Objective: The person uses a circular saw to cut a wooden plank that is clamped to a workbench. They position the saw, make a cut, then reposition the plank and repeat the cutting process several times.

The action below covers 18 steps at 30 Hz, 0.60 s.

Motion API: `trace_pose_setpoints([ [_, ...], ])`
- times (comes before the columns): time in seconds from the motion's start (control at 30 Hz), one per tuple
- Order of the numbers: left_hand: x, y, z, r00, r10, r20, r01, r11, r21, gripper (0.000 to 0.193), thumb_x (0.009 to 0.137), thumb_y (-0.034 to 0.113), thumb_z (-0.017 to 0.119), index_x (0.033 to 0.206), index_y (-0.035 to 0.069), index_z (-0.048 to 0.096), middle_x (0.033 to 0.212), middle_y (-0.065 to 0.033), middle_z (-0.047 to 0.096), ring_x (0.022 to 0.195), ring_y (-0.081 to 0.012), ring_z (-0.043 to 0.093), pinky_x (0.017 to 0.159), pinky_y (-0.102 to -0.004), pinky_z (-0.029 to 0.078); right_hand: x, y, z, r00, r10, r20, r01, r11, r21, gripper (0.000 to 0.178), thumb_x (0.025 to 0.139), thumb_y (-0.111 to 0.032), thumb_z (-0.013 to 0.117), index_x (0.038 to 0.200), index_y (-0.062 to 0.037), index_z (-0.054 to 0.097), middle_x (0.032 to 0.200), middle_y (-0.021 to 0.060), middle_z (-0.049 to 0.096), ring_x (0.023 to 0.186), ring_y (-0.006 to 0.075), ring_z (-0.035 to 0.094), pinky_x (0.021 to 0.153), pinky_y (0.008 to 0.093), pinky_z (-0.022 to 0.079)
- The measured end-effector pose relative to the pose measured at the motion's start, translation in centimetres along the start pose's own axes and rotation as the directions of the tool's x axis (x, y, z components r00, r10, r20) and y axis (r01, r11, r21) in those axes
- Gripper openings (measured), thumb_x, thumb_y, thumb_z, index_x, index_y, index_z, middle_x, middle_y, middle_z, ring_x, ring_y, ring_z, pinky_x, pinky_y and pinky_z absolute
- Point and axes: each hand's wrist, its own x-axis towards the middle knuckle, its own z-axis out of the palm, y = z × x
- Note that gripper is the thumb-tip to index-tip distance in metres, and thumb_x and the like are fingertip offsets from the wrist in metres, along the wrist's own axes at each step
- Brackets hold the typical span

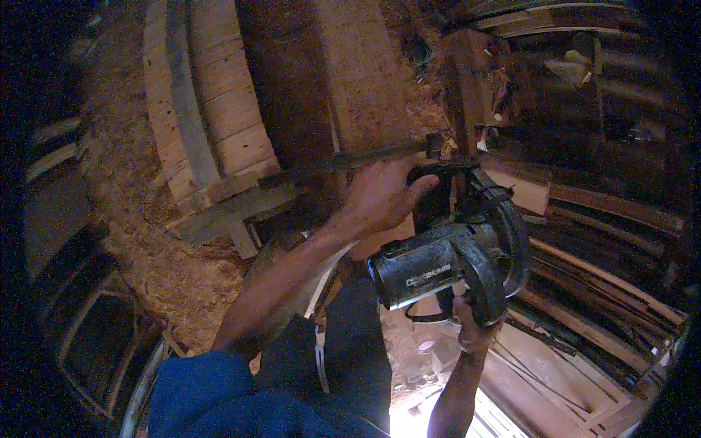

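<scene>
A worn dark circular saw (445, 259), with a cylindrical motor housing and a rounded blade guard, is held in front of my body, right of the middle. My right hand (476, 327) wraps around its rear handle from below. My left hand (387, 196) reaches across to the saw's far side, its fingers curled over a dark part there and its thumb lying on top. Those left fingertips are partly hidden. Just beyond the saw stands a narrow upright wooden piece (456, 109). The blade itself cannot be made out.
A slatted wooden piece (226, 109) lies at the far left over sawdust (157, 255). A broad board (361, 73) extends away at the far middle. Long timber strips (606, 277) are stacked on the right. Bright light enters at the bottom.
</scene>
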Motion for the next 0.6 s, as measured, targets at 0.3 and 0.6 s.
trace_pose_setpoints([
  [0.3, 0.6, 1.0, -0.2, 0.998, -0.038, 0.043, 0.038, 0.999, -0.001, 0.050, 0.098, 0.050, 0.051, 0.123, 0.009, 0.065, 0.108, -0.0218, 0.069, 0.100, -0.0435, 0.065, 0.088, -0.0504, 0.051, 1.0, 0.4, -0.3, 0.993, -0.107, -0.043, 0.110, 0.992, 0.065, 0.035, 0.077, 0.004, 0.077, 0.106, -0.0074, 0.061, 0.086, 0.0046, 0.065, 0.069, 0.0134, 0.061, 0.060, 0.0278, 0.052],
  [0.6, 1.7, 1.0, 0.6, 0.997, -0.065, 0.037, 0.063, 0.997, 0.045, 0.054, 0.096, 0.053, 0.052, 0.114, 0.004, 0.066, 0.101, -0.0247, 0.069, 0.096, -0.0442, 0.065, 0.085, -0.0519, 0.051, 2.0, -0.6, -0.6, 0.999, -0.033, -0.017, 0.034, 0.995, 0.095, 0.035, 0.076, 0.004, 0.077, 0.105, -0.0069, 0.061, 0.083, 0.0048, 0.064, 0.067, 0.0135, 0.060, 0.059, 0.0271, 0.051],
])
